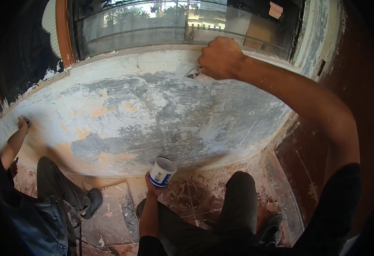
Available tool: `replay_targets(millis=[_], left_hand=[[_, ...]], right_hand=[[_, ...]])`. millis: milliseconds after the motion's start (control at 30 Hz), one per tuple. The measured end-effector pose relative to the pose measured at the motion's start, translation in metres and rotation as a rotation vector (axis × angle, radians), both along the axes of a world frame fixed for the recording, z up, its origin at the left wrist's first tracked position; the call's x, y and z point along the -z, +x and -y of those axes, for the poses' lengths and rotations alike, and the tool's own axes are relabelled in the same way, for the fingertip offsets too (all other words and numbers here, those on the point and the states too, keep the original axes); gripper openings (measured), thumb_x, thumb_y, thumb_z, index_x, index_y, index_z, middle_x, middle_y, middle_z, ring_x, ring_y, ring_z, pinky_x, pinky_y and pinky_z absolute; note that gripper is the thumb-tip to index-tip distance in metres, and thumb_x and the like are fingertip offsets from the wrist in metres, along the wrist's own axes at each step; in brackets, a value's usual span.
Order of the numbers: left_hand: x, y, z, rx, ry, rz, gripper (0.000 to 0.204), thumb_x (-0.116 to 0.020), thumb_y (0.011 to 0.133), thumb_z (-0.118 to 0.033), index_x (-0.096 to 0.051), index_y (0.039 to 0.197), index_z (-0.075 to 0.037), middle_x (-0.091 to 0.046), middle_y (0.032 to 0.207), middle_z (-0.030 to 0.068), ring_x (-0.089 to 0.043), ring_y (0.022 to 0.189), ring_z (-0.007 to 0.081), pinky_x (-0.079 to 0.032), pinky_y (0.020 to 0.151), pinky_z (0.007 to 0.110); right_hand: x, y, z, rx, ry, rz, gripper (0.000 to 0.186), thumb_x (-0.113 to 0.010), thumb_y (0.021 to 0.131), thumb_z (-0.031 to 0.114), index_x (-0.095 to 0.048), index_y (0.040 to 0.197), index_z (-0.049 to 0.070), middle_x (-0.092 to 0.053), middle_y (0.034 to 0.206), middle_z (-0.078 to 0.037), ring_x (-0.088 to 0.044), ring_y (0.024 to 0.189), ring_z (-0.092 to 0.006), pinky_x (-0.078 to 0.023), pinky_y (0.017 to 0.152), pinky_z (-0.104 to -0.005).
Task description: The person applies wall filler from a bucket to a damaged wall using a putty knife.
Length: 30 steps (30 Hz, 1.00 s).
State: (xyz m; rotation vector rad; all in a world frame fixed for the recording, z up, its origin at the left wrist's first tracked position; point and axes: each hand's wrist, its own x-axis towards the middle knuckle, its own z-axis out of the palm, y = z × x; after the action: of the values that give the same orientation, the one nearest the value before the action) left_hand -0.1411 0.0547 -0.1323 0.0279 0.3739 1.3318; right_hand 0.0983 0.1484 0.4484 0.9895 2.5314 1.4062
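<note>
Blade high on the wall, tub held low

The right hand [222, 58] is clenched around a tool whose blade [192, 74] lies at the wall [174, 115], far and just below the window [148, 32]. The left hand [154, 186] grips the near left side of the tub [162, 175], mouth up, near the wall's foot; its contents are unclear. A steep blade could gouge the patchy surface, and an upward slip could knock the glass. With only 1 hand on its side, the tub could tip if that wrist turns.
</note>
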Motion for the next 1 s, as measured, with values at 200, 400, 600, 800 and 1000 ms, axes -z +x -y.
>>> replay_targets(millis=[200,400,600,800,1000], left_hand=[[0.016,-0.013,0.009,-0.147,0.037,-0.069,0.072,-0.04,0.081,-0.071,-0.056,0.13,-0.021,-0.061,0.124,0.0087,-0.058,0.107,0.0346,-0.048,0.08,0.052],[-0.001,-0.021,0.014,-0.181,0.057,0.012,0.074,-0.042,0.08,-0.071,-0.053,0.131,-0.018,-0.059,0.124,0.0131,-0.057,0.107,0.0377,-0.048,0.079,0.052],[-0.002,-0.024,0.026,-0.156,0.077,-0.02,0.074,-0.042,0.081,-0.07,-0.051,0.134,-0.018,-0.057,0.128,0.0135,-0.056,0.111,0.0388,-0.047,0.08,0.054],[-0.028,-0.015,0.026,-0.129,0.07,-0.007,0.071,-0.04,0.085,-0.068,-0.051,0.135,-0.02,-0.057,0.131,0.0092,-0.056,0.113,0.0367,-0.046,0.077,0.054],[-0.029,-0.018,0.023,-0.183,0.063,-0.049,0.069,-0.041,0.085,-0.068,-0.053,0.132,-0.02,-0.06,0.125,0.0091,-0.057,0.107,0.0352,-0.047,0.072,0.05]], right_hand=[[-0.039,0.01,-0.001,0.1,0.018,-0.062,0.029,-0.063,0.091,0.039,-0.075,0.09,0.013,-0.072,0.092,-0.008,-0.071,0.089,-0.0284,-0.059,0.07,-0.0426],[-0.046,0.046,0.017,0.074,0.169,-0.151,0.025,-0.061,0.093,0.034,-0.073,0.1,0.013,-0.07,0.079,-0.013,-0.071,0.079,-0.0299,-0.057,0.064,-0.0423],[0.008,0.035,0.023,-0.163,0.147,-0.398,0.019,-0.056,0.084,0.007,-0.06,0.103,0.009,-0.067,0.064,-0.013,-0.068,0.059,-0.0307,-0.049,0.05,-0.0433],[0.037,0.013,0.03,0.008,-0.079,-0.203,0.025,-0.056,0.092,0.029,-0.064,0.092,0.006,-0.066,0.062,-0.01,-0.067,0.058,-0.0294,-0.051,0.054,-0.0417],[0.056,-0.004,-0.027,-0.065,0.068,-0.032,0.045,-0.048,0.098,0.044,-0.067,0.075,0.01,-0.065,0.06,-0.004,-0.065,0.053,-0.0218,-0.052,0.055,-0.0396]])
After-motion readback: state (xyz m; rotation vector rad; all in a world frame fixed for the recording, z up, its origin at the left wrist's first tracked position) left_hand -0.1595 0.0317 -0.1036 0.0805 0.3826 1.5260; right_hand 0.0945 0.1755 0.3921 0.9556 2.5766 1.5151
